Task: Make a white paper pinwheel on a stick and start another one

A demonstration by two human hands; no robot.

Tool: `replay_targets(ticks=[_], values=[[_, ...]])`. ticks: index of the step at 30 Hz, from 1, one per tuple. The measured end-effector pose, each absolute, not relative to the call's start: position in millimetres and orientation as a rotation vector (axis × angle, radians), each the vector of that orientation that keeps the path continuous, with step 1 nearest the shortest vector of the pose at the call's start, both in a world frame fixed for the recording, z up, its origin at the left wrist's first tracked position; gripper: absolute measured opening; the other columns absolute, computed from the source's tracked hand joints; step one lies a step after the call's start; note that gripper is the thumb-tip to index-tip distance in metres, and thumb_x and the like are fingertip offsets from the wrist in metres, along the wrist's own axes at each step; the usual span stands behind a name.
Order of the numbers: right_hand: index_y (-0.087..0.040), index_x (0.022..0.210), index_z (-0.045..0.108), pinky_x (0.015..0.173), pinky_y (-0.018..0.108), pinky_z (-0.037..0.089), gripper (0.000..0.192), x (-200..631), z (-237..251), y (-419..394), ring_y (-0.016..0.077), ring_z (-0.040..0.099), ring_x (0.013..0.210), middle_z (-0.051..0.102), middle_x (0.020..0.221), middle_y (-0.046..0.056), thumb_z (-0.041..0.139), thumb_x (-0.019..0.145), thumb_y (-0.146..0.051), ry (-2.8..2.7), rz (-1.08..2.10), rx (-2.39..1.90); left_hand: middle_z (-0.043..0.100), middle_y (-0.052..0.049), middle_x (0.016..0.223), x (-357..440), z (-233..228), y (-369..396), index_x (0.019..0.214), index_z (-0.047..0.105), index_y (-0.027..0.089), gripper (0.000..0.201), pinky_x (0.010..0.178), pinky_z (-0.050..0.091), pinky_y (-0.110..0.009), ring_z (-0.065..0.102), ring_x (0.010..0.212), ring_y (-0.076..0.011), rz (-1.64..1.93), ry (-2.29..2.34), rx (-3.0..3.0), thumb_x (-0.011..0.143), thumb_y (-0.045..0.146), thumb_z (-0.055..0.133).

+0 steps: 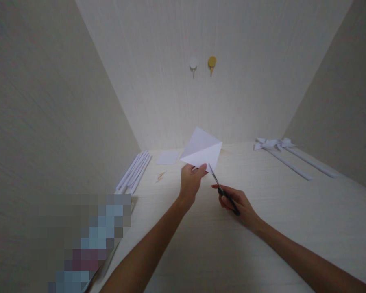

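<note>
Above the worktop (201, 228), mid-frame, L hand (190, 183) pinches the bottom corner of a folded white paper (203, 150), held up w/ its fold crease running left-low to right-high. R hand (239, 205) grips black scissors (221, 188), long axis pointing up-left, tips just beside the paper's lower edge, right next to the L fingertips (203, 167). Blades look near closed; can't tell if touching paper. R hand is the nearer to the cut edge.
</note>
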State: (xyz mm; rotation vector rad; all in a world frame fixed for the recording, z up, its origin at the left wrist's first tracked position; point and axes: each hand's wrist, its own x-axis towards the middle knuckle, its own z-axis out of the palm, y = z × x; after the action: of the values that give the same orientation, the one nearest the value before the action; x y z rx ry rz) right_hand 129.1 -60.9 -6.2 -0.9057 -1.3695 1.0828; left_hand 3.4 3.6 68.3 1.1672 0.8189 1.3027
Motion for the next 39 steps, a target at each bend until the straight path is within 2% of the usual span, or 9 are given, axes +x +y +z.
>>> replay_targets(ticks=[5, 13, 17, 23, 35, 39], values=[[-0.012, 0.107, 0.053, 0.044, 0.023, 0.023, 0.044, 128.5, -4.9, -61.5, 0.0090, 0.032, 0.048, 0.041, 0.055, -0.002, 0.051, 0.074, -0.041, -1.357, 1.088, -0.925, 0.062, -0.001, 0.056, 3.0, 69.7, 2.1, 0.072, 0.062, 0.009, 0.016, 0.068, 0.049, -0.032, 0.059, 0.059, -0.0137, 1.298, 0.810, 1.158, 0.061, 0.021, 0.063], [-0.012, 0.106, 0.054, 0.043, 0.022, 0.026, 0.043, 127.3, -1.5, -62.1, 0.0087, 0.034, 0.049, 0.041, 0.056, -0.002, 0.052, 0.073, -0.040, -1.358, 1.068, -0.955, 0.061, -0.001, 0.057, 2.9, 69.3, 2.5, 0.069, 0.061, 0.009, 0.013, 0.067, 0.049, -0.029, 0.059, 0.061, -0.0134, 1.310, 0.825, 1.196, 0.062, 0.020, 0.062], [-0.012, 0.106, 0.054, 0.043, 0.022, 0.028, 0.045, 126.7, 0.4, -63.1, 0.0090, 0.035, 0.049, 0.041, 0.056, -0.002, 0.052, 0.072, -0.042, -1.378, 1.040, -0.972, 0.064, -0.003, 0.065, 3.0, 68.8, 3.2, 0.071, 0.061, 0.008, 0.015, 0.067, 0.050, -0.030, 0.060, 0.064, -0.0143, 1.298, 0.819, 1.190, 0.062, 0.020, 0.061], [-0.012, 0.109, 0.052, 0.042, 0.022, 0.025, 0.047, 126.9, -2.6, -62.7, 0.0088, 0.031, 0.049, 0.038, 0.057, -0.002, 0.050, 0.074, -0.043, -1.389, 1.051, -0.976, 0.066, -0.007, 0.079, 2.8, 68.0, 3.4, 0.073, 0.062, 0.009, 0.018, 0.069, 0.050, -0.030, 0.061, 0.072, -0.0166, 1.283, 0.808, 1.168, 0.061, 0.022, 0.062], [-0.013, 0.111, 0.051, 0.043, 0.022, 0.027, 0.048, 125.6, -1.8, -62.0, 0.0087, 0.030, 0.050, 0.037, 0.058, -0.002, 0.048, 0.075, -0.044, -1.426, 1.011, -1.013, 0.066, -0.007, 0.079, 1.7, 68.0, 3.0, 0.078, 0.062, 0.009, 0.024, 0.072, 0.049, -0.032, 0.061, 0.075, -0.0179, 1.291, 0.775, 1.151, 0.059, 0.022, 0.064], [-0.013, 0.109, 0.053, 0.043, 0.022, 0.025, 0.047, 124.7, -0.1, -63.2, 0.0083, 0.028, 0.049, 0.036, 0.057, -0.002, 0.048, 0.074, -0.044, -1.423, 0.998, -1.025, 0.066, -0.007, 0.078, 1.5, 67.5, 3.4, 0.074, 0.062, 0.008, 0.020, 0.072, 0.050, -0.031, 0.062, 0.075, -0.0176, 1.287, 0.779, 1.161, 0.060, 0.022, 0.064]])
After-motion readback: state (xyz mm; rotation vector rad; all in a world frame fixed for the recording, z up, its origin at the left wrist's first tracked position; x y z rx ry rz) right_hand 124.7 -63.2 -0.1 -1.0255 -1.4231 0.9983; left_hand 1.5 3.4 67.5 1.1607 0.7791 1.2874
